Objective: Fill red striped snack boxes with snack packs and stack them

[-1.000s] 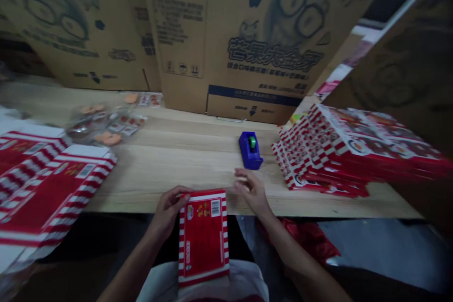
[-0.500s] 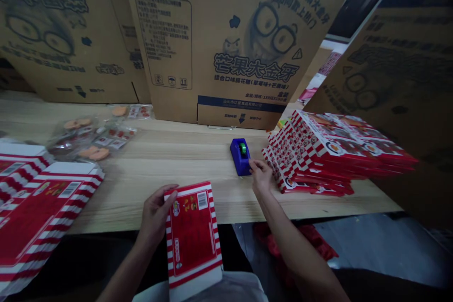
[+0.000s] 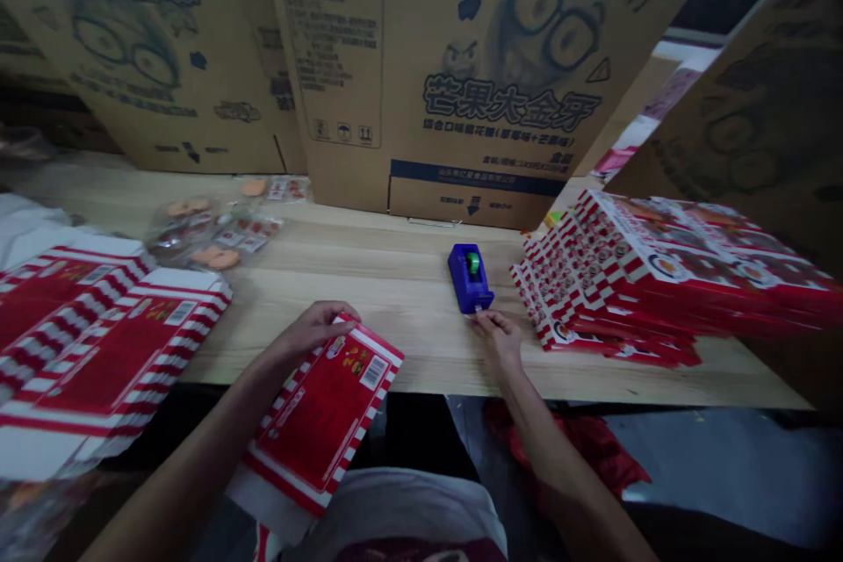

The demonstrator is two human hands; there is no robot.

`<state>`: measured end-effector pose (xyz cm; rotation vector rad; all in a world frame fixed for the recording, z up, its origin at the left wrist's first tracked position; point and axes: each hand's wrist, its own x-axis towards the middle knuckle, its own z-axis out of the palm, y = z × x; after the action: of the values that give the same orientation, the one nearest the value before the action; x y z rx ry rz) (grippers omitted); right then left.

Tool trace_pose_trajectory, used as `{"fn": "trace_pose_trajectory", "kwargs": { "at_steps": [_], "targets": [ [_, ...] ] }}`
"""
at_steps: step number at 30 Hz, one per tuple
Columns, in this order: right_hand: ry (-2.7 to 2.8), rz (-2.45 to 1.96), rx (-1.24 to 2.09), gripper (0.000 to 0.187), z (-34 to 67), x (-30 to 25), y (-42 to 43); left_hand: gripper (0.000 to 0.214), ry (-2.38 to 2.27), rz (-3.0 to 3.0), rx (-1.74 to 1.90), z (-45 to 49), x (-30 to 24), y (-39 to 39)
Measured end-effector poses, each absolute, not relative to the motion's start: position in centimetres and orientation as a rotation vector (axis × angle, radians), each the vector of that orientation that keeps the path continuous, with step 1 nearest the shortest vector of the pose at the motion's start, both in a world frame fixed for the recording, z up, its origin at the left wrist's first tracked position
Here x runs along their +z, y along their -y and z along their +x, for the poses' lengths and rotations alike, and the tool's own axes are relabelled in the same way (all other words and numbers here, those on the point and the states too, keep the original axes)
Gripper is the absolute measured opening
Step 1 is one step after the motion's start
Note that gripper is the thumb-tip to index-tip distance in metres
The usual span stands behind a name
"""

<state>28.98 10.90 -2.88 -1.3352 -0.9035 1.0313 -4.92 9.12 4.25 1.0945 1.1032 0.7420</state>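
Note:
My left hand grips the upper edge of a red box with white-striped sides, a barcode and a small food picture. The box tilts over my lap, its white open end towards me. On the table stands a blue tape dispenser with a green roll. At its front edge my right hand is closed in a pinch on the end of the clear tape. The tape is thin and hard to see.
Striped red boxes lie in a pile at left. Bagged sweets lie behind them. A stack of printed red packs leans at right, close to my right hand. Large cardboard cartons stand along the back of the table.
My right hand has moved from the dispenser's side to its front end. The box in my left hand has turned from nearly upright to slanted. The camera view has shifted left.

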Motion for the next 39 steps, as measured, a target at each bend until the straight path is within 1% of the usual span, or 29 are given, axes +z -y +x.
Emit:
{"fn": "trace_pose_trajectory", "kwargs": {
  "at_steps": [2,4,6,8,10,12,15,18,20,26,29,31,33,35,37,39],
  "targets": [
    [1.044,-1.287,1.232,0.039,27.4,-1.3,-9.9,0.03,-1.062,1.107,0.688,-4.4,4.2,-9.0],
    [1.325,-1.178,1.422,0.036,25.2,0.3,-9.1,0.029,-1.024,1.121,0.647,-3.6,4.2,-8.9],
    [1.664,-1.034,1.489,0.033,22.8,1.8,-8.8,0.028,-0.998,1.145,0.627,-2.8,4.2,-8.8],
    [1.921,-0.957,1.392,0.031,20.8,2.8,-8.9,0.028,-0.985,1.165,0.617,-2.2,4.3,-8.7],
    [2.082,-0.982,1.226,0.028,19.6,3.3,-9.1,0.028,-0.976,1.174,0.61,-1.9,4.4,-8.6],
    [2.174,-1.072,1.071,0.026,19.1,3.5,-9.1,0.029,-0.971,1.177,0.608,-2.0,4.5,-8.3],
    [2.218,-1.183,0.994,0.028,19.2,3.4,-8.9,0.03,-0.975,1.193,0.618,-2.2,4.9,-7.6],
    [2.183,-1.194,1.071,0.029,19.6,3.0,-8.6,0.029,-0.978,1.229,0.637,-2.2,5.5,-7.0],
    [2.126,-1.181,1.21,0.031,19.7,2.7,-8.6,0.029,-0.97,1.266,0.639,-2.2,6.0,-6.7],
    [1.678,-1.135,1.801,0.041,19.5,3.2,-8.1,0.025,-0.895,1.377,0.598,-2.4,8.1,-6.2],
    [1.375,-0.906,2.261,0.054,18.9,3.7,-7.1,0.024,-0.848,1.403,0.624,-2.7,9.1,-5.8],
    [1.188,-0.691,2.466,0.06,18.3,3.7,-6.3,0.022,-0.816,1.4,0.67,-2.9,9.3,-5.6],
    [1.071,-0.583,2.477,0.06,17.6,3.5,-5.8,0.02,-0.794,1.363,0.737,-3.1,9.3,-5.4],
    [1.034,-0.589,2.437,0.051,16.8,3.3,-5.5,0.02,-0.794,1.293,0.851,-3.5,9.0,-5.2],
    [1.036,-0.64,2.404,0.044,16.0,3.1,-5.6,0.022,-0.845,1.176,1.03,-4.1,8.7,-4.9],
    [1.03,-0.684,2.338,0.044,15.4,3.0,-6.3,0.026,-0.989,0.981,1.252,-5.0,8.0,-4.2]
  ]
}}
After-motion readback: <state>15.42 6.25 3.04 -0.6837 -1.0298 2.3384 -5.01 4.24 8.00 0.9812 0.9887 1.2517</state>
